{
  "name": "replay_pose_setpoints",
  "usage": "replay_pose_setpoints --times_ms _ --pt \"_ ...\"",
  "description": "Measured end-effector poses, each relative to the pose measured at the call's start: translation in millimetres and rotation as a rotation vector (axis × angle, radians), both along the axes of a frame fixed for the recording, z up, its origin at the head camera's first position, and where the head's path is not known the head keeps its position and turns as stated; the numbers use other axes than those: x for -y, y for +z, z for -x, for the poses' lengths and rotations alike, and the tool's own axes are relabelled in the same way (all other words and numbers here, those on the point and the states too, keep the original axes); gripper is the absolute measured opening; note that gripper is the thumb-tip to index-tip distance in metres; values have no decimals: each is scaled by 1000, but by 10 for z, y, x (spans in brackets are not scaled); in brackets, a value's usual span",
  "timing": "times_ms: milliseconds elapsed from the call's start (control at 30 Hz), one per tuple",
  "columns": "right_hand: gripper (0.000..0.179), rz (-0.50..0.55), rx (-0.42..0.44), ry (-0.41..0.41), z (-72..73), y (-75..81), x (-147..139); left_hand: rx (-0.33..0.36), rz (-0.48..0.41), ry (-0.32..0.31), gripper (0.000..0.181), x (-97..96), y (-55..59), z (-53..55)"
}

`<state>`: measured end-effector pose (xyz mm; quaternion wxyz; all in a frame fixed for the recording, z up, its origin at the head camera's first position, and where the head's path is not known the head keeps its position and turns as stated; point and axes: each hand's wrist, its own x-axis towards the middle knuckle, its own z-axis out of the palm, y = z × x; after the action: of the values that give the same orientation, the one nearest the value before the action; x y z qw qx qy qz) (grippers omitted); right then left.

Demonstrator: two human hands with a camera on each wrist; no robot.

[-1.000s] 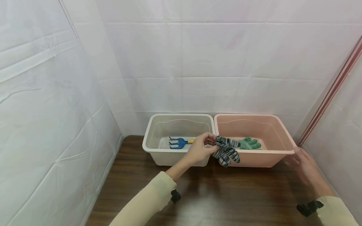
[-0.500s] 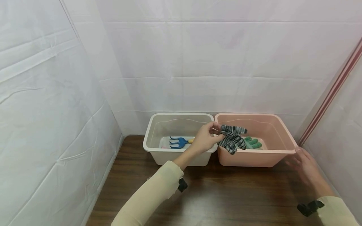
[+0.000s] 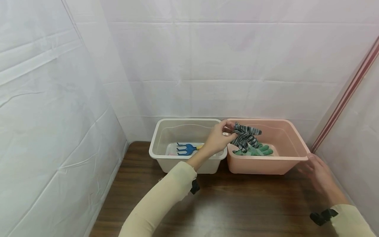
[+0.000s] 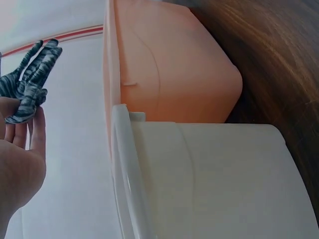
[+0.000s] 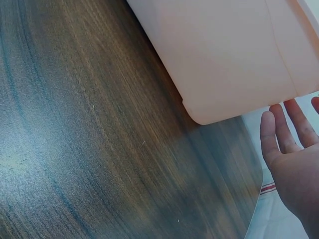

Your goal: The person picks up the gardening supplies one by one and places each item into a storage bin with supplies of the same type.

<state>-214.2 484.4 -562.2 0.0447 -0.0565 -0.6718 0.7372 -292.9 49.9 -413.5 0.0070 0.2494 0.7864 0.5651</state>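
A black, grey and white striped knit glove (image 3: 247, 133) dangles from my left hand (image 3: 219, 138), pinched between thumb and fingers at one end. It hangs over the left part of the pink bin (image 3: 266, 167), above a green glove (image 3: 260, 150) that lies inside. The left wrist view shows the striped glove (image 4: 32, 74) raised over the bin rims, its fingers pointing away from my hand (image 4: 22, 169). My right hand (image 3: 319, 171) touches the pink bin's front right corner. In the right wrist view its fairly straight fingers (image 5: 286, 129) meet the bin's outer wall; the thumb is hidden there.
Left of the pink bin, side by side with it, stands an off-white bin (image 3: 189, 164). A blue hand rake (image 3: 186, 149) with a yellow handle lies in it, beside a small pink bit. Both bins stand on a dark wooden table (image 3: 237, 204), against white sheeting (image 3: 222, 65).
My left hand has carried the striped glove up, away and to the right, from the pink bin's front rim to over its inside. The right hand stays at the corner.
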Motion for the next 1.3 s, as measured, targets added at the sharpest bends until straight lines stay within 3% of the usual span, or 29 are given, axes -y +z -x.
replay_pose_setpoints --times_ms 200,433,567,900,1300 --pt "51 2 5 18 4 -15 -8 7 -22 17 19 -35 -28 16" --pt "52 8 2 26 11 -15 -28 13 -38 110 18 -159 -145 85" --pt "44 24 -3 18 1 -2 -26 1 -54 144 16 -227 -206 138" --pt "38 63 -4 4 -30 29 34 41 14 147 17 -277 -320 182" --pt "38 60 -3 -12 -50 39 65 84 22 140 18 -337 -453 246"
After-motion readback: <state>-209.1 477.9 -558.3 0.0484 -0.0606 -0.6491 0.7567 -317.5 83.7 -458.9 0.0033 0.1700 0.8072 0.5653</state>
